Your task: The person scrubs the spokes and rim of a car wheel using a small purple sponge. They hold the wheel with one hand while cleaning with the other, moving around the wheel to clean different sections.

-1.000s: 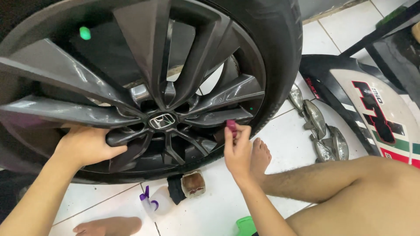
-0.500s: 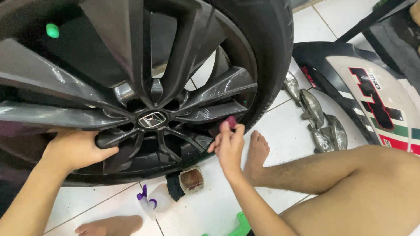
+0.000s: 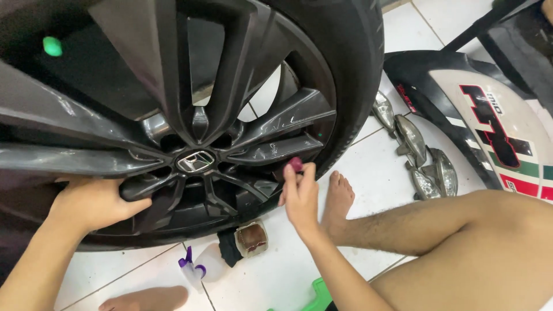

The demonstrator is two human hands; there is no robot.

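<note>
Right hand pinched around small maroon pad, pressing it on dark alloy wheel spoke. Left hand clamped on lower spoke. White tiled floor below; small jar between hands.

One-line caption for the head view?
Left hand grips a spoke of a dark alloy wheel; right hand presses a small maroon pad against it.

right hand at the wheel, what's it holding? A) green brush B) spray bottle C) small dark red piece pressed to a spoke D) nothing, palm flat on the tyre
C: the right hand pinches a small dark red piece at its fingertips against a lower spoke of the dark alloy wheel, while the left hand grips a spoke on the other side.
</note>
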